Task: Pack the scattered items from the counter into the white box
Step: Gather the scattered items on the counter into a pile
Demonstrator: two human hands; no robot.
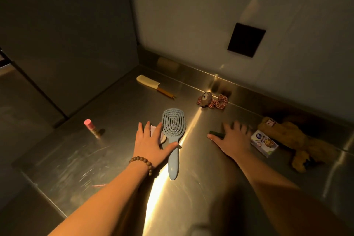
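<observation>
On the shiny metal counter (80, 151), the left hand (151, 143) lies open and flat beside a blue hairbrush (173, 136), and the right hand (232, 140), open too, covers a thin green stick (216, 133) near a small picture box (264, 142).

hairbrush (173, 132) centre; lip balm (92, 128) left, plush toy (298, 140) right

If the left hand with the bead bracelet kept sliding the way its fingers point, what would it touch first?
The left hand already lies over a small pale pink item. Its fingers point up the steel counter; beyond them the way looks free, perhaps until the cream comb, though depth is unclear.
</observation>
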